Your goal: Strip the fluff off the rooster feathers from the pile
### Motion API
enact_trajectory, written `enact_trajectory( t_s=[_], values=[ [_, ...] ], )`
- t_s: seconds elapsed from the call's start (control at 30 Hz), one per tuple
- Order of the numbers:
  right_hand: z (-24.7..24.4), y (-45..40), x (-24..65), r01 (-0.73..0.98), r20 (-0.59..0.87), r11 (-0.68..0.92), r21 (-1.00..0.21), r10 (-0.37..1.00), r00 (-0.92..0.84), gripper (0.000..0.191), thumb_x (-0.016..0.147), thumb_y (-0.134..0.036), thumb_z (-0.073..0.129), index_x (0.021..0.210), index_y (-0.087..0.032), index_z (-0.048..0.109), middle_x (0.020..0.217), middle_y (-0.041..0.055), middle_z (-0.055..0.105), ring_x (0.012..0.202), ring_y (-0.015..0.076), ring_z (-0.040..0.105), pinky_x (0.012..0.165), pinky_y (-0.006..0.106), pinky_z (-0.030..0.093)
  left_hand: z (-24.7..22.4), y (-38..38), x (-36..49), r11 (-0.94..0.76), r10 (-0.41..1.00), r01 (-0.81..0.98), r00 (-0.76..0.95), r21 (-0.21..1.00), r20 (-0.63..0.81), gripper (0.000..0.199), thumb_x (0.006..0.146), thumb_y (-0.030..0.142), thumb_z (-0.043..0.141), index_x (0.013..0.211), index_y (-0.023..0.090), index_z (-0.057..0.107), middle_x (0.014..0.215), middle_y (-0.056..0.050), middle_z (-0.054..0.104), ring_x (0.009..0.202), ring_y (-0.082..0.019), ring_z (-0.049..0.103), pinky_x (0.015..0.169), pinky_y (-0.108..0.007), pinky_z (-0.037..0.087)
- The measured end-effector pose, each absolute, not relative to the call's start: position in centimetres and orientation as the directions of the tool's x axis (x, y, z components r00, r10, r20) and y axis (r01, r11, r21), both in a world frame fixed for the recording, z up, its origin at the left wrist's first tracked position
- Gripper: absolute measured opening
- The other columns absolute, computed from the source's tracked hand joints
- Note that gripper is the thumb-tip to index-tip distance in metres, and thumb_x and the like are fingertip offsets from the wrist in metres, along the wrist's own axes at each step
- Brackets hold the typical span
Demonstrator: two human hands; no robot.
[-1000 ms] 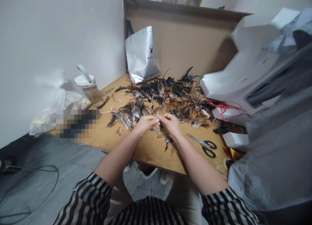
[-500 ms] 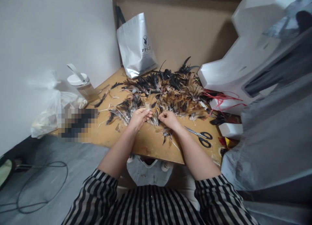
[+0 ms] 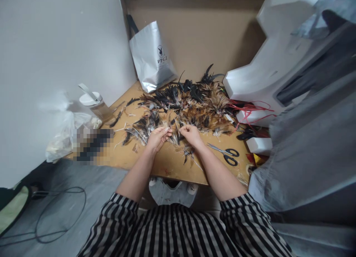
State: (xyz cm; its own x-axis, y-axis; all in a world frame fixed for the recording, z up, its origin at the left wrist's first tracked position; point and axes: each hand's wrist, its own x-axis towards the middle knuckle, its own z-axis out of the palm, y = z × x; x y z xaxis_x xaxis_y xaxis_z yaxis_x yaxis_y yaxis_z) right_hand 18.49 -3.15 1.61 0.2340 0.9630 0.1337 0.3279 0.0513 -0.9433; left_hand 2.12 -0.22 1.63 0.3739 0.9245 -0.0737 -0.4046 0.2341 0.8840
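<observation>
My left hand (image 3: 159, 137) is closed, its thumb and fingers pinching a light brown tuft of feathers (image 3: 166, 120) that points away from me. A short gap to the right, my right hand (image 3: 191, 135) is also closed in a pinch; whatever sits between its fingertips is too small to make out. Feathers stand between and behind both hands. Brown feathers (image 3: 204, 118) and black feathers (image 3: 172, 94) lie in rough rows across the wooden table (image 3: 164, 164). Just below my right hand rests a small loose bunch of feathers (image 3: 188, 151).
Black-handled scissors (image 3: 226, 153) lie right of my right forearm. Red ribbons (image 3: 251, 110) trail by a white machine-like body (image 3: 250, 79). A silver bag (image 3: 151, 58) stands at the back. Leftward are a lidded cup (image 3: 96, 105) and a plastic bag (image 3: 68, 132). Grey cloth (image 3: 311, 145) hangs at right.
The camera view has shifted slightly, so the scene sits a little differently. Both hands keep their pinches, still close together over the feathers.
</observation>
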Motion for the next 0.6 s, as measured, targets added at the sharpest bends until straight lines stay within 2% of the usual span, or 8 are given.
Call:
enact_trajectory(
  t_s=[0.1, 0.27, 0.5, 0.6],
  values=[
    [1.9, -3.2, 18.2, 0.193, 0.164, 0.106, -0.975, 0.936, 0.312, 0.023, 0.064, -0.037, 0.055, 0.063, -0.015, 0.057, 0.054, -0.0019, 0.052, 0.048, 0.0088, 0.041, 0.049, 0.021, 0.034, 1.5, -0.8, 2.4, 0.253, 0.917, -0.405, 0.39, 0.879, -0.084, 0.021, 0.065, 0.023, 0.066, 0.081, 0.01, 0.063, 0.086, -0.008, 0.066, 0.061, -0.006, 0.059, 0.049, -0.012, 0.042],
    [2.6, -3.8, 17.2, 0.174, 0.261, 0.21, -0.962, 0.894, 0.365, 0.021, 0.067, -0.037, 0.053, 0.064, -0.016, 0.055, 0.057, -0.002, 0.051, 0.051, 0.009, 0.042, 0.052, 0.021, 0.035, 1.1, -1.9, 3.1, 0.324, 0.877, -0.355, 0.461, 0.877, -0.138, 0.02, 0.066, 0.022, 0.066, 0.081, 0.009, 0.063, 0.095, -0.011, 0.065, 0.064, -0.007, 0.06, 0.05, -0.013, 0.043],
    [2.4, -4.2, 15.6, 0.032, 0.214, 0.214, -0.976, 0.929, 0.301, 0.02, 0.065, -0.037, 0.057, 0.066, -0.017, 0.054, 0.058, -0.002, 0.053, 0.051, 0.0097, 0.048, 0.051, 0.022, 0.038, 0.6, -1.8, 3.5, 0.378, 0.848, -0.438, 0.517, 0.816, -0.115, 0.017, 0.064, 0.018, 0.068, 0.078, 0.009, 0.062, 0.072, -0.004, 0.064, 0.056, -0.003, 0.056, 0.049, -0.01, 0.042],
    [2.5, -4.2, 15.7, -0.081, 0.137, 0.16, -0.984, 0.963, 0.232, 0.026, 0.065, -0.042, 0.059, 0.065, -0.017, 0.054, 0.05, -0.0048, 0.048, 0.043, 0.0066, 0.039, 0.044, 0.019, 0.031, 0.6, -1.6, 3.0, 0.408, 0.84, -0.474, 0.53, 0.78, -0.117, 0.012, 0.066, 0.016, 0.066, 0.073, 0.009, 0.061, 0.068, -0.002, 0.061, 0.054, -0.001, 0.053, 0.051, -0.009, 0.042]
  ],
)
